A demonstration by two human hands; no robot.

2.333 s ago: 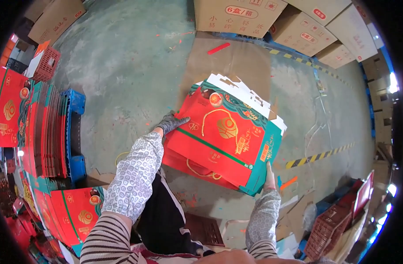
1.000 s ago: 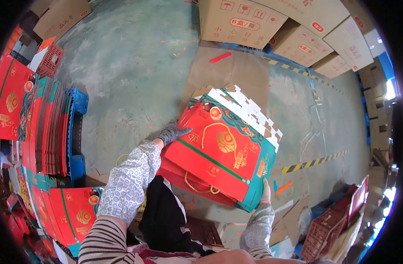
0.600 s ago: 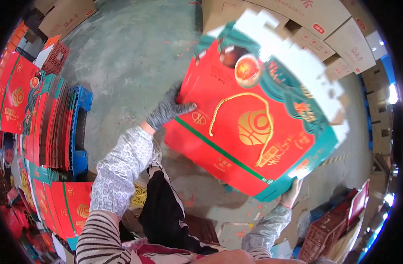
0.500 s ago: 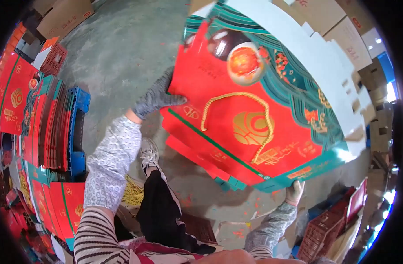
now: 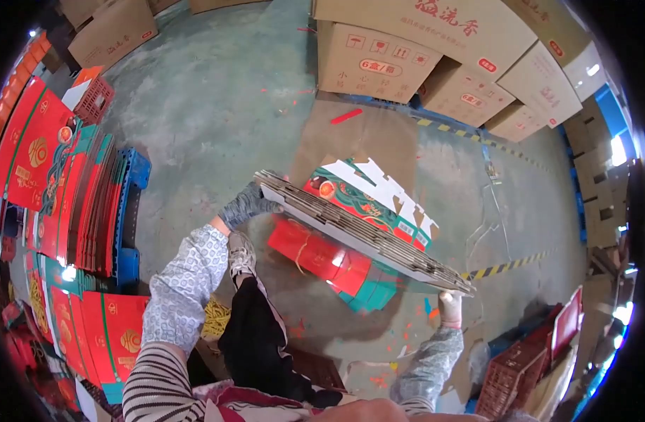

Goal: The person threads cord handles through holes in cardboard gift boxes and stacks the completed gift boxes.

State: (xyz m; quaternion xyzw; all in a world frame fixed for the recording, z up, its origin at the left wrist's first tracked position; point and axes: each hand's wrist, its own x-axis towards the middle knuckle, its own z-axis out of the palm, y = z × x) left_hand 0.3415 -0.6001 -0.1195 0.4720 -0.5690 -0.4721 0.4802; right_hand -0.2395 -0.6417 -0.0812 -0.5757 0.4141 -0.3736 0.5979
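A thick bundle of flat cardboard sheets is held on edge, its layered edges facing up. My left hand, in a grey glove, grips the bundle's upper left end. At the lower right end, my right hand is closed on the bundle's corner. Beneath and behind the bundle, red and green printed bag sheets with a yellow cord lie low near the floor, partly covered by it. White cut edges of these sheets stick out beyond the bundle.
Stacked red printed sheets stand at the left beside a blue pallet. Cartons are piled at the back right. A dark red crate is at the lower right. Yellow cord lies by my shoe.
The bundle has been raised off the lower sheets and tipped from its printed face onto its edge. Both hands have kept hold of it, and more sheets now show beneath.
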